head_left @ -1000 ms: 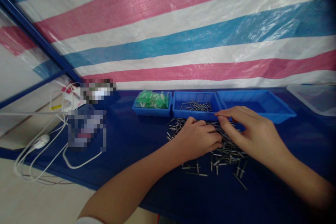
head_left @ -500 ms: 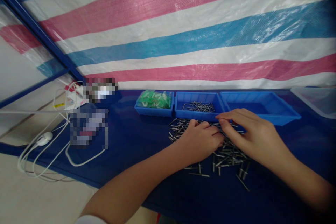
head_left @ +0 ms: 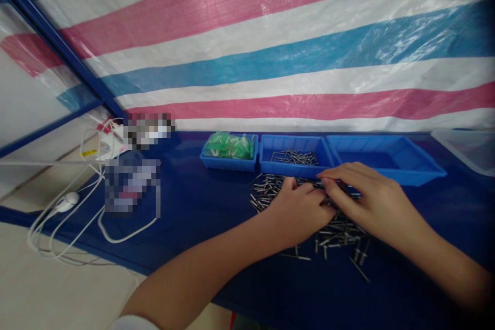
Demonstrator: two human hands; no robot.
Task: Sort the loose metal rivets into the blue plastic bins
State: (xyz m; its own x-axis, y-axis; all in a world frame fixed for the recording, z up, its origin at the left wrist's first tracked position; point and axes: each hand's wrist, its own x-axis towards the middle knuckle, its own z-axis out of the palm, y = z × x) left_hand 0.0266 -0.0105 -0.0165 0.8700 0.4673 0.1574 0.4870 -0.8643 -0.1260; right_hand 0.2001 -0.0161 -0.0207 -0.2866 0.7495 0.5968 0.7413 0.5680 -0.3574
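Observation:
Loose metal pop rivets lie in a pile on the dark blue table, partly covered by both hands. My left hand rests on the middle of the pile, fingers curled down among the rivets; anything in its grip is hidden. To its right, my right hand bends over the pile's far side, with thumb and fingertips close together near a bin's front edge. Whatever that pinch may hold is too small to make out. Just behind the pile, a blue bin contains more rivets.
Left of the rivet bin stands a blue bin with green-marked plastic bags. Another blue bin and a clear plastic container are at the right. White cables cross the table's left end. Striped sheeting hangs behind.
My left hand has shifted very slightly to the right over the pile. My right hand keeps almost the same pose. The whole view has moved a little.

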